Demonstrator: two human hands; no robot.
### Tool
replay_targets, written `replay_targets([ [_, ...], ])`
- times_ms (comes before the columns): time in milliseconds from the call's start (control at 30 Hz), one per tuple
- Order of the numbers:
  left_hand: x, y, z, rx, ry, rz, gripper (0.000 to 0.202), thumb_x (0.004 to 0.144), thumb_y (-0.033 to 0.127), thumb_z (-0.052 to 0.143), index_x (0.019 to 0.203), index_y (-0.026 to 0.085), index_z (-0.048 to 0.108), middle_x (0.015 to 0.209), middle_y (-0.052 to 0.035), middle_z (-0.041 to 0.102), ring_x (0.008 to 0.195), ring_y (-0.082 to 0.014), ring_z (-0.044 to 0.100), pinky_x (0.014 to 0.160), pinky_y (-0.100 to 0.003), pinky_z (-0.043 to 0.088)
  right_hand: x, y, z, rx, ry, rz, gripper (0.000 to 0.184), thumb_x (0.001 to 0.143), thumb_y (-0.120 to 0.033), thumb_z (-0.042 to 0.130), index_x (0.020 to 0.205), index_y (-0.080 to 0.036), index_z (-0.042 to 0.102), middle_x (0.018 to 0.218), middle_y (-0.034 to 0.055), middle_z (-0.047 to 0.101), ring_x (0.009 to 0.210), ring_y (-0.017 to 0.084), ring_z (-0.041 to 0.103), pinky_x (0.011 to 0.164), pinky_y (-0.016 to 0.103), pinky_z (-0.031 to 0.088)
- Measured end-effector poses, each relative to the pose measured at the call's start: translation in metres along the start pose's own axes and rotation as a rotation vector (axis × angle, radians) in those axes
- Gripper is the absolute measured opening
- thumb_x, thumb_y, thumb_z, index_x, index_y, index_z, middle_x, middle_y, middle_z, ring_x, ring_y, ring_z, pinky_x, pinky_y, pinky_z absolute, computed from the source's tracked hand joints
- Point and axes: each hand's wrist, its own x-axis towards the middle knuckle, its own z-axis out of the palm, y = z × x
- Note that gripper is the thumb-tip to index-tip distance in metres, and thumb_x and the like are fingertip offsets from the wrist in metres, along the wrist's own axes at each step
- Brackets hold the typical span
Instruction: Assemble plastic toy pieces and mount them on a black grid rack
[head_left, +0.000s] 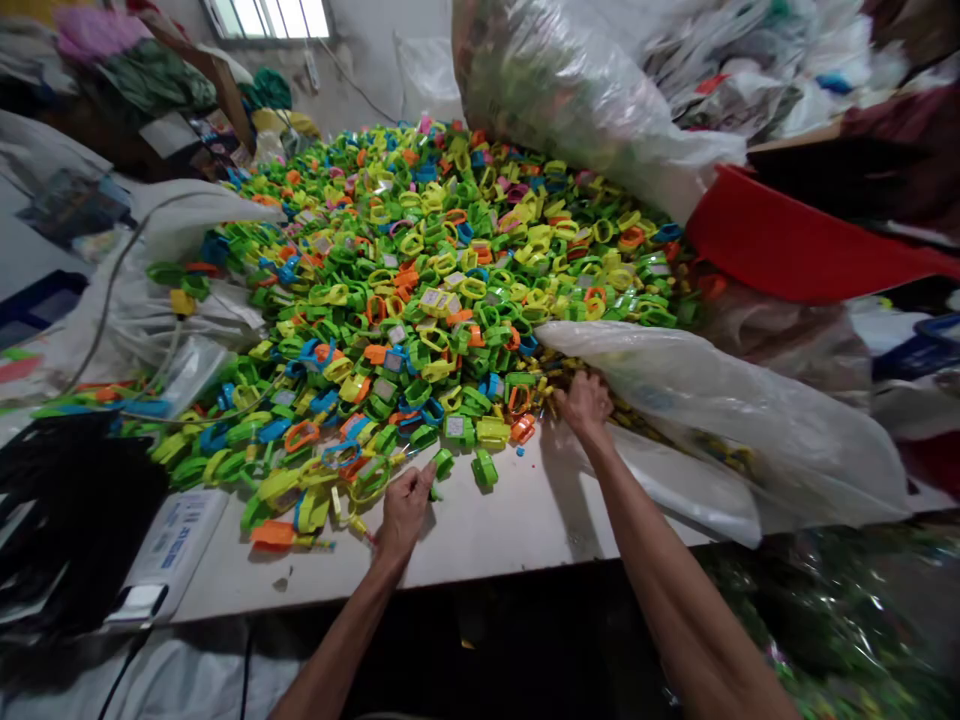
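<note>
The left hand (406,502), curled, touches a green band (444,463), pinch unclear, just near of a loose heap (442,300) seemingly mostly left to handle, while the right hand (586,402), bent, grip hidden, meets a clear bag's (757,420) mouth at right.

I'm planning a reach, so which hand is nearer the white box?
Left. The left hand is right of the white box, at the front of the pile; the right hand is farther right, beside the clear bag.
</note>
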Motion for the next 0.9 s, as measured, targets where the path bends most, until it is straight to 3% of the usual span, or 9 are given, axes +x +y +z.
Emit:
replay_targets([
  [100, -0.001, 0.000, 0.008, 0.103, 0.008, 0.080, 0.054, 0.074, 0.065, 0.045, 0.047, 0.021, 0.028, 0.047, 0.0041, 0.026, 0.049, -0.0116, 0.027, 0.051, -0.026, 0.023, -0.007, -0.009, 0.005, -0.046, -0.006, -0.084, 0.040, 0.079, -0.024, 0.050, 0.118, -0.013, 0.052, 0.122, 0.0173, 0.050, 0.099, 0.030, 0.051, 0.076, 0.038, 0.042],
  [233, -0.006, -0.001, 0.014, 0.220, 0.072, 0.169, 0.047, 0.072, 0.056, 0.052, 0.047, 0.021, 0.034, 0.048, 0.0033, 0.032, 0.050, -0.0125, 0.031, 0.053, -0.026, 0.025, -0.035, -0.013, 0.011, -0.060, 0.012, -0.248, 0.032, 0.077, -0.015, 0.051, 0.108, -0.016, 0.058, 0.122, 0.0143, 0.053, 0.097, 0.028, 0.049, 0.078, 0.037, 0.042],
  [300, -0.006, 0.001, 0.016, 0.196, 0.057, 0.101, 0.047, 0.069, 0.058, 0.055, 0.048, 0.021, 0.035, 0.047, 0.0041, 0.033, 0.049, -0.0123, 0.032, 0.052, -0.025, 0.026, -0.050, -0.016, 0.015, 0.007, 0.028, -0.303, 0.033, 0.079, -0.012, 0.049, 0.110, -0.017, 0.059, 0.125, 0.0123, 0.053, 0.097, 0.027, 0.049, 0.080, 0.036, 0.043],
  [467, -0.004, 0.008, 0.019, 0.041, -0.153, -0.050, 0.045, 0.062, 0.062, 0.059, 0.057, 0.020, 0.045, 0.051, 0.0048, 0.042, 0.050, -0.0114, 0.038, 0.050, -0.023, 0.031, -0.071, -0.018, 0.024, 0.335, 0.036, -0.401, 0.033, 0.085, -0.014, 0.042, 0.111, -0.020, 0.062, 0.130, 0.0094, 0.053, 0.108, 0.022, 0.054, 0.089, 0.033, 0.045],
  [567, -0.006, 0.012, 0.017, -0.020, -0.173, -0.053, 0.048, 0.059, 0.063, 0.063, 0.054, 0.019, 0.043, 0.049, 0.0053, 0.041, 0.050, -0.0101, 0.038, 0.049, -0.022, 0.032, -0.074, -0.009, 0.021, 0.622, 0.080, -0.308, 0.028, 0.082, -0.019, 0.045, 0.101, -0.019, 0.066, 0.117, 0.0115, 0.060, 0.105, 0.022, 0.058, 0.087, 0.035, 0.048],
  [633, -0.008, 0.014, 0.015, -0.079, -0.185, -0.070, 0.051, 0.058, 0.064, 0.065, 0.053, 0.018, 0.042, 0.049, 0.0055, 0.039, 0.049, -0.0094, 0.036, 0.049, -0.022, 0.032, -0.076, 0.003, 0.016, 0.816, 0.091, -0.165, 0.025, 0.079, -0.027, 0.051, 0.097, -0.016, 0.066, 0.104, 0.0121, 0.064, 0.094, 0.022, 0.061, 0.080, 0.036, 0.051],
  [733, -0.010, 0.016, 0.012, -0.188, -0.274, -0.116, 0.049, 0.058, 0.062, 0.066, 0.057, 0.017, 0.047, 0.053, 0.0044, 0.042, 0.053, -0.0096, 0.037, 0.051, -0.022, 0.032, -0.081, 0.025, 0.012, 1.041, -0.009, 0.067, 0.040, 0.074, -0.040, 0.058, 0.103, -0.013, 0.062, 0.095, 0.0108, 0.065, 0.074, 0.020, 0.063, 0.067, 0.036, 0.054],
  [833, -0.011, 0.014, 0.014, -0.262, -0.396, -0.156, 0.045, 0.060, 0.057, 0.066, 0.066, 0.015, 0.053, 0.060, 0.0020, 0.047, 0.058, -0.0109, 0.041, 0.055, -0.023, 0.034, -0.085, 0.039, 0.012, 1.074, -0.091, 0.117, 0.047, 0.069, -0.045, 0.063, 0.103, -0.011, 0.062, 0.105, 0.0143, 0.060, 0.070, 0.019, 0.063, 0.061, 0.034, 0.053],
  [900, -0.011, 0.013, 0.018, -0.219, -0.398, -0.129, 0.040, 0.062, 0.054, 0.064, 0.064, 0.015, 0.052, 0.061, 0.0019, 0.046, 0.059, -0.0114, 0.041, 0.056, -0.024, 0.034, -0.086, 0.040, 0.011, 1.024, -0.069, 0.086, 0.045, 0.066, -0.046, 0.065, 0.096, -0.013, 0.065, 0.110, 0.0156, 0.058, 0.073, 0.019, 0.063, 0.058, 0.033, 0.053],
])
